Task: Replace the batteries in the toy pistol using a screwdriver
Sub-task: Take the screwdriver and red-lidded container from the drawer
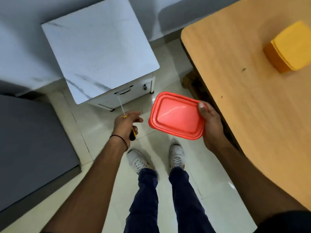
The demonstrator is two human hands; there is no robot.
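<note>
You stand on the tiled floor (pixel 104 165) and your left hand (pixel 125 122) is closed around the screwdriver (pixel 133 133), with its black and yellow handle below the palm and the thin shaft pointing up toward the white cabinet (pixel 99 52). Your right hand (pixel 211 121) grips the red container (pixel 176 115) by its right edge, thumb on the lid, and holds it in the air just beside the wooden table (pixel 252 98). A yellow block (pixel 289 47) lies on this table, well apart from the container.

Tiled floor (pixel 168 195), white cabinet (pixel 99 47), wooden table (pixel 252 98)
</note>
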